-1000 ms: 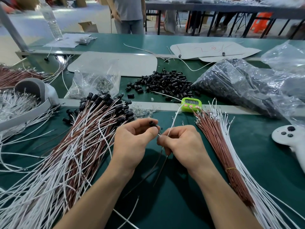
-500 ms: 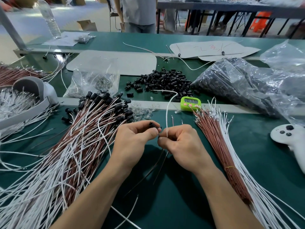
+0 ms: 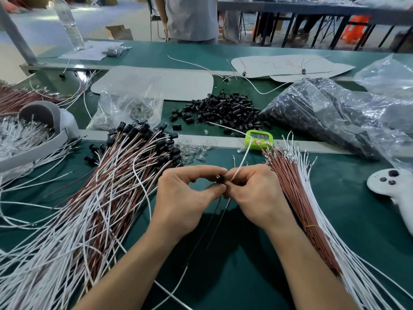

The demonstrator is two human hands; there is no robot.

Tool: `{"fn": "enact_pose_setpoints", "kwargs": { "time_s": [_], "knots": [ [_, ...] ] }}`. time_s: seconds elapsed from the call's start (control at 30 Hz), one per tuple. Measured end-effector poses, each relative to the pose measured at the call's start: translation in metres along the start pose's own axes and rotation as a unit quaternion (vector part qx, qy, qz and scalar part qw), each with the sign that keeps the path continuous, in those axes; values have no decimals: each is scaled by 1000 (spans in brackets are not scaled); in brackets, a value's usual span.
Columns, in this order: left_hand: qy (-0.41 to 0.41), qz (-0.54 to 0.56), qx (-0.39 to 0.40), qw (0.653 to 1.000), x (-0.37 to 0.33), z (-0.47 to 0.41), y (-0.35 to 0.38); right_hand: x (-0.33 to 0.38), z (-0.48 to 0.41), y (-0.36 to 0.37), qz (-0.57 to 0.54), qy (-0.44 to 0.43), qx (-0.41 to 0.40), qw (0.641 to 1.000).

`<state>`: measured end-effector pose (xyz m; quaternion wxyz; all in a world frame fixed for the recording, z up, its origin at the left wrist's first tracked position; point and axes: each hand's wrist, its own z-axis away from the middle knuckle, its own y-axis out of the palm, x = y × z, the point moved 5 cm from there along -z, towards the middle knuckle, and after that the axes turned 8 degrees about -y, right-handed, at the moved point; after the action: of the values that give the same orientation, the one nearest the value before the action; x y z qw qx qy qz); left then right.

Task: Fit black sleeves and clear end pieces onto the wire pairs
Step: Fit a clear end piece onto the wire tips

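Pinching the black sleeve [image 3: 220, 179] at frame centre with my left hand [image 3: 185, 198], my right hand [image 3: 257, 193] clamped on the white wire [image 3: 243, 156], I should line both up and feed straight.

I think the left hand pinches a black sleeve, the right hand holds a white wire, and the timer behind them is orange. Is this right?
Not quite. The head view shows that the timer is green, not orange. The rest holds: the left hand pinches a black sleeve and the right hand holds a white wire.
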<state>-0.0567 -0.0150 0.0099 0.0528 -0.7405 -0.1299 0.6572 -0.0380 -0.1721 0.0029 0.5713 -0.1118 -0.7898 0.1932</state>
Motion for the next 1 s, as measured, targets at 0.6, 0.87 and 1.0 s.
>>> {"fn": "enact_pose_setpoints", "kwargs": {
  "time_s": [0.6, 0.87, 1.0],
  "knots": [
    [-15, 53, -5, 998, -1, 1, 1, -8, -1, -6, -101, 55, -32, 993],
    [-54, 42, -43, 997, 4, -1, -3, 14, 0, -11, -212, -24, -89, 973],
    [-66, 35, -51, 996, 7, -2, -5, 16, 0, -8, -194, -26, -81, 977]
  ]
}}
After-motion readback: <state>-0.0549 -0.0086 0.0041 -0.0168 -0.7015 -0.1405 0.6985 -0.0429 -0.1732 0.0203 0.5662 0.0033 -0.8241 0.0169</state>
